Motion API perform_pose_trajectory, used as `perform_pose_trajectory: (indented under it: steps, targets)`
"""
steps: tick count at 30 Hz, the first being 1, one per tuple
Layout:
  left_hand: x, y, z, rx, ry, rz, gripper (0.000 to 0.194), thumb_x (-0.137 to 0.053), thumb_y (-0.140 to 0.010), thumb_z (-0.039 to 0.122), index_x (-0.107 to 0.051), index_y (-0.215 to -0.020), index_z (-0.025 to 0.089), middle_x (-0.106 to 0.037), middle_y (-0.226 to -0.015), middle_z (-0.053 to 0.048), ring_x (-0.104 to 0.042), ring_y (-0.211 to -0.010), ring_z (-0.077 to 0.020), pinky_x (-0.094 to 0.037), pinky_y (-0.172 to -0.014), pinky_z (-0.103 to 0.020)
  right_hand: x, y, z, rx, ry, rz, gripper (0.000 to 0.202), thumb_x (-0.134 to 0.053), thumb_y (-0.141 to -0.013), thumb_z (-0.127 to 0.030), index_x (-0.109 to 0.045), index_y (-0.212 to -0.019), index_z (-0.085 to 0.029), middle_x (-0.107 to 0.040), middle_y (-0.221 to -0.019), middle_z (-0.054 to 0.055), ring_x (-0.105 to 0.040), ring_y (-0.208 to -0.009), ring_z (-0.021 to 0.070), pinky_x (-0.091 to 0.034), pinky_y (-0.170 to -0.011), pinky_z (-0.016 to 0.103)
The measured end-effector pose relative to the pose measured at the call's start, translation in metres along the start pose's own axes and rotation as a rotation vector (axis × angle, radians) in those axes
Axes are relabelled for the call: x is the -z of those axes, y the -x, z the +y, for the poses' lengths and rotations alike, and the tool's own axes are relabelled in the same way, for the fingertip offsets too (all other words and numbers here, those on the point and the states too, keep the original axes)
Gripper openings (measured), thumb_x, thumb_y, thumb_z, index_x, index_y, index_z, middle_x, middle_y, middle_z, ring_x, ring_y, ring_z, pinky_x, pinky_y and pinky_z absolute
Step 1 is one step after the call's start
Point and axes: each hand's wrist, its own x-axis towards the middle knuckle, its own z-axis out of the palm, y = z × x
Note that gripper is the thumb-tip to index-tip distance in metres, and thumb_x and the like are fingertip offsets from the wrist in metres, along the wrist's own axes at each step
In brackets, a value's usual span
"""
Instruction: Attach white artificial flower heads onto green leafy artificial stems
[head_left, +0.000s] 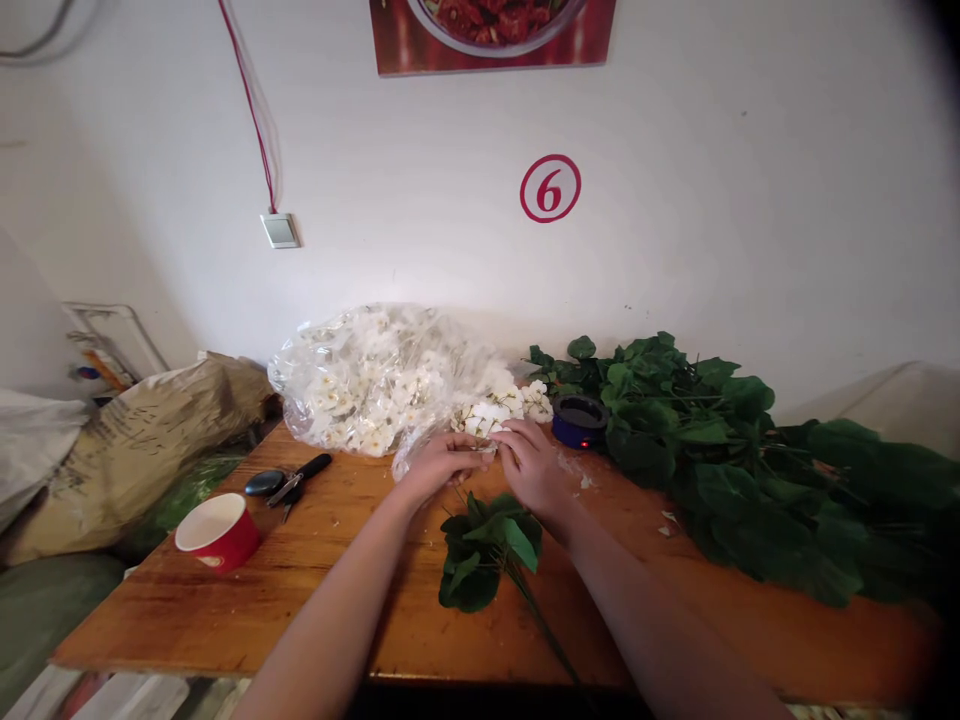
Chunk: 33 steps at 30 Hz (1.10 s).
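Two bare hands meet at the mid-back of the wooden table (225, 610), fingertips close together over a small white blossom cluster (487, 418). Left hand (442, 462) is curled, knuckles up, fingers pinched in twd the right; looks like it grips a thin green stem right at the flowers, but the exact contact pt is hidden by the fingers. Right hand (534, 462) is likewise part-closed, thumb & forefinger drawn together at the same spot, just touching or nearly touching the left; can't tell how much it really grips. Below both wrists lies a leafy sprig (487, 550), dark green leaves bunched, its stem running down-right twd the near table edge, under the right forearm. W/ the blossoms just behind the hands sits a clear plastic bag (375, 375) stuffed w/ white artificial flowers, mouth facing the hands, some blooms spilling out beside it. Right of the hands, close by, a small round blue dish (579, 420) w/ a red dot on its side. Further right, a big heap of green leaf stems (750, 450) covers that end of the table. Left side: red paper cup (219, 532), white inside, tilted; near it black-handled scissors (296, 482). Wall behind has a red circled 6 (550, 188).
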Motion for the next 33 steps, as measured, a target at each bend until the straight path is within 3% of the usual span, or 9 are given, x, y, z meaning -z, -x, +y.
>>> perform_pose_trajectory:
  steps: [4, 7, 13, 15, 17, 20, 23, 28, 33]
  targets:
    - [0.004, -0.004, -0.009, -0.013, -0.064, -0.039, 0.031, -0.070, -0.072, 0.043, -0.069, -0.073, 0.012, -0.064, -0.063, -0.003, -0.039, -0.044, -0.0055, -0.024, -0.044, -0.020, 0.000, 0.001, -0.003, 0.048, -0.064, -0.062, 0.044, -0.046, -0.080, 0.001, -0.059, -0.113, -0.025, -0.061, -0.106, 0.007, -0.058, -0.104, 0.0190, -0.051, -0.090, 0.036]
    - [0.004, -0.008, -0.016, -0.019, -0.024, -0.010, 0.032, -0.068, -0.073, 0.043, -0.067, -0.069, 0.012, -0.069, -0.070, -0.006, -0.041, -0.043, -0.0057, -0.026, -0.044, -0.021, -0.001, 0.001, -0.005, -0.029, -0.106, -0.049, 0.046, -0.047, -0.079, -0.001, -0.054, -0.118, -0.024, -0.059, -0.113, 0.008, -0.057, -0.108, 0.0197, -0.050, -0.091, 0.037]
    - [-0.001, -0.008, -0.014, -0.074, 0.040, 0.126, 0.033, -0.064, -0.073, 0.044, -0.066, -0.070, 0.012, -0.067, -0.067, -0.006, -0.038, -0.043, -0.0054, -0.028, -0.046, -0.021, -0.011, -0.001, 0.001, -0.615, -0.357, 0.168, 0.040, -0.059, -0.081, -0.022, -0.050, -0.119, -0.022, -0.058, -0.101, 0.005, -0.058, -0.074, 0.0138, -0.052, -0.069, 0.030]
    - [-0.002, -0.006, -0.012, -0.128, 0.061, 0.108, 0.028, -0.063, -0.073, 0.040, -0.065, -0.069, 0.013, -0.067, -0.067, -0.005, -0.039, -0.043, -0.0057, -0.031, -0.048, -0.021, -0.011, -0.005, 0.005, -0.788, -0.571, 0.098, 0.042, -0.065, -0.078, -0.032, -0.051, -0.117, -0.022, -0.060, -0.099, 0.005, -0.059, -0.071, 0.0143, -0.052, -0.064, 0.029]
    - [-0.003, -0.002, -0.009, -0.159, 0.030, 0.036, 0.022, -0.061, -0.072, 0.035, -0.065, -0.066, 0.014, -0.065, -0.063, -0.003, -0.040, -0.045, -0.0068, -0.032, -0.050, -0.022, -0.008, -0.008, 0.007, -0.869, -0.787, -0.079, 0.041, -0.064, -0.080, -0.043, -0.056, -0.114, -0.022, -0.064, -0.096, 0.006, -0.062, -0.073, 0.0176, -0.052, -0.063, 0.031]
    - [-0.005, 0.004, -0.005, -0.147, -0.122, -0.069, 0.019, -0.056, -0.071, 0.027, -0.064, -0.058, 0.015, -0.057, -0.051, -0.001, -0.041, -0.046, -0.0091, -0.033, -0.051, -0.022, 0.004, -0.011, 0.005, -0.850, -0.940, -0.289, 0.055, -0.051, -0.083, -0.063, -0.059, -0.120, -0.023, -0.068, -0.094, 0.010, -0.065, -0.079, 0.0227, -0.052, -0.064, 0.034]
    - [-0.006, 0.006, -0.003, -0.110, -0.195, -0.141, 0.019, -0.054, -0.070, 0.023, -0.065, -0.057, 0.016, -0.059, -0.052, -0.002, -0.044, -0.047, -0.0103, -0.033, -0.051, -0.023, 0.018, -0.015, 0.000, -0.781, -0.971, -0.408, 0.079, -0.050, -0.076, -0.076, -0.047, -0.136, -0.025, -0.068, -0.105, 0.011, -0.066, -0.082, 0.0238, -0.052, -0.066, 0.036]
    - [-0.006, 0.002, -0.006, -0.074, -0.152, -0.121, 0.020, -0.056, -0.072, 0.025, -0.066, -0.057, 0.016, -0.061, -0.053, -0.003, -0.049, -0.047, -0.0123, -0.036, -0.051, -0.024, 0.033, -0.025, -0.008, -0.591, -0.680, -0.421, 0.085, -0.083, -0.057, -0.050, -0.053, -0.132, -0.025, -0.063, -0.118, 0.008, -0.062, -0.099, 0.0244, -0.051, -0.081, 0.034]
    - [-0.004, -0.004, -0.015, -0.066, -0.127, 0.011, 0.020, -0.062, -0.069, 0.026, -0.064, -0.052, 0.016, -0.056, -0.049, -0.001, -0.043, -0.045, -0.0103, -0.031, -0.048, -0.024, 0.034, -0.025, -0.016, -0.444, -0.436, -0.509, 0.081, -0.082, -0.061, -0.039, -0.049, -0.134, -0.029, -0.053, -0.131, 0.007, -0.056, -0.112, 0.0259, -0.047, -0.092, 0.038]
